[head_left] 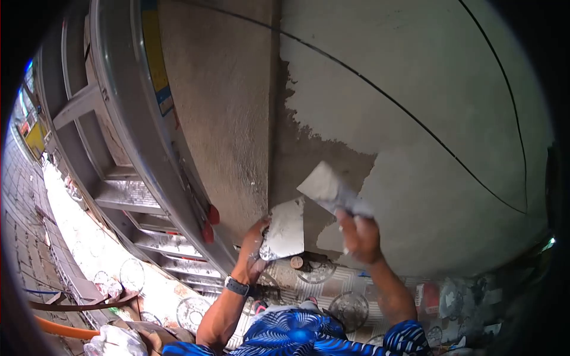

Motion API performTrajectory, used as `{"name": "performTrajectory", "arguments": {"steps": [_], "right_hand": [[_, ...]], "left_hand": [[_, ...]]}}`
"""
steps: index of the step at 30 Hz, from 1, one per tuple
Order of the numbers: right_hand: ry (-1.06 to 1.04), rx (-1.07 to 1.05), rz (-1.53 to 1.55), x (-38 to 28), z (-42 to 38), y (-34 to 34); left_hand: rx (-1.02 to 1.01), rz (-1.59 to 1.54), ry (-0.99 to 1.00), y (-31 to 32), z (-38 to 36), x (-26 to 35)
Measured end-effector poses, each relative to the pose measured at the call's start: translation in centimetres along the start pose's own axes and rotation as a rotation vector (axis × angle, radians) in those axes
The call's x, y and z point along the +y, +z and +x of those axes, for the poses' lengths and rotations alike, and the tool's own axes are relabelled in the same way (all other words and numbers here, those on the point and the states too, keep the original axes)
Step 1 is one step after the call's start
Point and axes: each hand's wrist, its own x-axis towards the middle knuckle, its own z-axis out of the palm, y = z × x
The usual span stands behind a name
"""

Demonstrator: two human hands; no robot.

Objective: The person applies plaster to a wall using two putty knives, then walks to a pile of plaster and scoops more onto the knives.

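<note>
My right hand (360, 236) is closed around the handle of a putty knife (323, 183), its wide blade pointing up and left, white with putty. The blade is in front of a bare brown patch (332, 157) of the wall. Lower and to the left, my left hand (253, 244) grips the edge of a flat plate (286, 228) coated with white putty; its handle, if any, is hidden. White putty (427, 172) covers the wall around the bare patch, with a ragged edge. A dark watch sits on my left wrist.
An aluminium ladder (127, 118) stands close on my left. A black cable (386, 95) runs slantwise across the wall. Below are patterned floor tiles (317, 273), with plastic bags (454, 296) at right and a white bag (116, 341) at lower left.
</note>
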Motion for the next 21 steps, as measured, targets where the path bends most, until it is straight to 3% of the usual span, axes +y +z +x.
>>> {"name": "performTrajectory", "arguments": {"steps": [2,3,4,8,11,14,16,18,21], "right_hand": [[-0.597,0.019,-0.017,0.0,0.4,0.7],[-0.665,-0.212,0.020,-0.4,0.3,-0.4],[-0.770,-0.218,-0.032,0.6,0.4,-0.1],[-0.831,-0.295,-0.214,1.7,-1.0,-1.2],[-0.827,-0.266,-0.284,3.2,-2.5,-2.2],[-0.809,-0.236,-0.336,5.9,-4.1,-3.8],[-0.776,-0.214,-0.338,7.6,-4.9,-4.8],[-0.752,-0.219,-0.305,8.8,-5.9,-5.9],[-0.737,-0.222,-0.312,10.7,-7.0,-7.6]], "left_hand": [[0.003,-0.088,-0.089,0.7,0.2,-0.9],[-0.101,-0.127,-0.075,1.0,0.1,-1.6],[-0.205,-0.164,-0.062,1.0,-0.1,-2.3],[-0.307,-0.050,-0.075,0.3,0.0,-3.5],[-0.337,1.066,0.392,1.3,0.2,-3.9],[-0.153,1.397,0.609,-0.8,2.1,-6.6],[-0.007,0.762,0.255,4.1,0.2,-7.4],[0.048,0.319,-0.046,3.8,1.0,-8.4],[0.108,0.450,-0.008,5.6,1.1,-10.2]]}}
